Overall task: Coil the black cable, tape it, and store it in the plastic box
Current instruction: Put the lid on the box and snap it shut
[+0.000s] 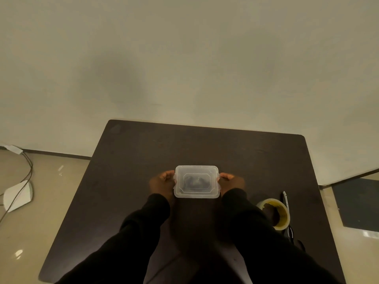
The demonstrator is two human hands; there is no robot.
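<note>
Both arms reach straight forward in black sleeves, side by side. The left hand [162, 182] presses against the left side of the plastic box [196, 181], fingers curled in a loose grip. The right hand [230, 182] mirrors it on the right side, thumb up at the rim.
</note>
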